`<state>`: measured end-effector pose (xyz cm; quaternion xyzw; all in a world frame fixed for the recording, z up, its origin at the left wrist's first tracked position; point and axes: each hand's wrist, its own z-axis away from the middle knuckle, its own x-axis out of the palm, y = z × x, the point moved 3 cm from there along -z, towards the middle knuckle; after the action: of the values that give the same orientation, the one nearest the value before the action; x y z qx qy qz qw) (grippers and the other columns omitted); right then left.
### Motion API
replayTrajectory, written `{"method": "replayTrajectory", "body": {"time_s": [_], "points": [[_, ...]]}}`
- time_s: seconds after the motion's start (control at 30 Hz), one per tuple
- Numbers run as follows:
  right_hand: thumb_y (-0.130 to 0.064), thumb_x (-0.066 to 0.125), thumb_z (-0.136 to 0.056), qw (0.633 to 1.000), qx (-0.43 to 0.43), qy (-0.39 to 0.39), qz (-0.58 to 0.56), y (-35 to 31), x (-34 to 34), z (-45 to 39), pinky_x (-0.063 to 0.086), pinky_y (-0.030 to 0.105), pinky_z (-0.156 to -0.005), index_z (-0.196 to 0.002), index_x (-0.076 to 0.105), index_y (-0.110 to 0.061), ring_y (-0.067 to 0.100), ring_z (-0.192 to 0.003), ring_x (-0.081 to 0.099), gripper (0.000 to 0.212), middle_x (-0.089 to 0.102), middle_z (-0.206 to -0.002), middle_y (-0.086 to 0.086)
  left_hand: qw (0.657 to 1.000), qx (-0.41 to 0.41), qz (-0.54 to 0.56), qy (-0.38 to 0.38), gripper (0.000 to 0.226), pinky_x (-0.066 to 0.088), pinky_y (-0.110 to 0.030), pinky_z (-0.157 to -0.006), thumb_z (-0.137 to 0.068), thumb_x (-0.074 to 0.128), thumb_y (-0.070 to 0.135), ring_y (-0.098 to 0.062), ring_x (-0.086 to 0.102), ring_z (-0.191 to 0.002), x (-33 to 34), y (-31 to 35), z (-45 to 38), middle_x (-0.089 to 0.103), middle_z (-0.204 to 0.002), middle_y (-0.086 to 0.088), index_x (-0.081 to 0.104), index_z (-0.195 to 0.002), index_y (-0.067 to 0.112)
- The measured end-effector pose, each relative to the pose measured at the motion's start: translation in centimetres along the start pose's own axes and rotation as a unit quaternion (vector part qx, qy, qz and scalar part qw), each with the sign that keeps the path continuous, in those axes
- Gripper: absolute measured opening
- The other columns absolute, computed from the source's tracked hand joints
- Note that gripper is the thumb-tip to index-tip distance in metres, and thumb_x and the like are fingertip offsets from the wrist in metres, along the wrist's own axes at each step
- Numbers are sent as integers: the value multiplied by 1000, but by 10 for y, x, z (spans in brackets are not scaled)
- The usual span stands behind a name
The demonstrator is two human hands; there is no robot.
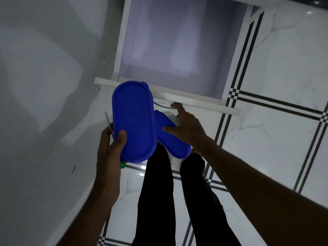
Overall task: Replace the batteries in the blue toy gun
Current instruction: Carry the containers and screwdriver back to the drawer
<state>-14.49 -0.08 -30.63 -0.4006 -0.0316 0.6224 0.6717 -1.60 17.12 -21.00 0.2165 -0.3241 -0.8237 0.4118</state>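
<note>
No toy gun or batteries show in the head view. My left hand (108,146) grips a blue oval lid (133,121) by its near end, thumb on top. The same hand holds a screwdriver (108,121): its metal shaft sticks up past the lid and its green handle pokes out below. My right hand (188,128) holds a white oval box (171,118) that has a blue lid (172,141) on it, with the thumb on that lid and the fingers round the far end. The box sits partly under the lid in my left hand.
An open white drawer (195,102) lies just beyond my hands, its pale inside (177,50) showing nothing. A white wall or cabinet side (44,86) rises on the left. My legs in black trousers (156,192) stand on white floor tiles with black stripes (275,157).
</note>
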Motion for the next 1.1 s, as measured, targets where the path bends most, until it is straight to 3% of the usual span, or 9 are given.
{"method": "replayTrajectory", "body": {"time_s": [0.13, 0.27, 0.4, 0.5, 0.67, 0.77, 0.93, 1.03, 1.1], "points": [[-45, 72, -81, 1000, 8, -7, 7, -11, -2, 20, 50, 34, -85, -148, 29, -28, 24, -112, 57, 81, 57, -130, 4, 999, 37, -12, -11, 54, 55, -18, -68, -85, 56, 45, -6, 66, -104, 12, 24, -1, 66, -120, 16, 49, -136, 29], [-45, 71, -82, 1000, -6, -25, 6, -32, -22, 52, 47, 28, -80, -141, 38, -31, 17, -110, 55, 69, 57, -131, -1, 997, 69, -34, -19, 45, 52, -13, -64, -97, 49, 35, 0, 67, -96, 27, 55, -9, 64, -118, 16, 43, -140, 23], [-42, 68, -87, 995, -16, 32, -90, -53, -61, 80, 50, 21, -70, -138, 43, -33, 11, -100, 59, 57, 57, -127, -9, 995, 83, -54, -31, 43, 51, -11, -62, -100, 43, 34, 4, 66, -91, 38, 85, -29, 60, -119, 15, 42, -142, 22], [-35, 59, -94, 974, -8, 99, -203, -63, -97, 80, 54, 19, -60, -136, 43, -32, 5, -91, 63, 44, 56, -123, -8, 993, 88, -67, -32, 42, 49, -9, -57, -103, 37, 35, -3, 62, -89, 45, 104, -52, 57, -126, 6, 41, -142, 22], [-22, 53, -99, 941, 18, 188, -280, -57, -136, 20, 56, 31, -73, -135, 41, -20, 15, -98, 62, 37, 56, -121, -1, 984, 105, -130, -55, 39, 46, -6, -52, -104, 37, 30, -4, 57, -87, 72, 116, -101, 55, -131, -3, 39, -140, 18], [-17, 50, -100, 937, 43, 195, -286, -45, -144, -25, 58, 30, -74, -136, 40, -16, 11, -91, 63, 37, 56, -118, -1, 985, 64, -148, -66, 38, 49, -14, -60, -103, 39, 30, -13, 59, -102, 94, 104, -128, 54, -132, -2, 38, -140, 20], [-12, 51, -99, 941, 101, 201, -251, -26, -144, -66, 59, 40, -84, -143, 32, -16, 19, -99, 64, 48, 53, -128, 6, 981, 10, -183, -67, 36, 51, -21, -63, -102, 41, 29, -16, 58, -100, 123, 78, -155, 55, -127, -4, 40, -137, 22], [-11, 46, -101, 947, 98, 205, -229, -20, -143, -73, 58, 34, -79, -143, 31, -15, 10, -89, 60, 45, 50, -124, 2, 975, 4, -208, -73, 35, 52, -43, -93, -101, 43, 25, -27, 53, -117, 136, 68, -171, 50, -137, -8, 41, -136, 25], [-7, 42, -101, 952, 81, 202, -214, -18, -140, -71, 57, 37, -84, -142, 32, -13, 12, -94, 57, 42, 48, -125, 3, 973, 10, -221, -70, 36, 49, -47, -98, -100, 43, 21, -30, 51, -119, 137, 67, -175, 49, -139, -8, 42, -136, 24]]}}
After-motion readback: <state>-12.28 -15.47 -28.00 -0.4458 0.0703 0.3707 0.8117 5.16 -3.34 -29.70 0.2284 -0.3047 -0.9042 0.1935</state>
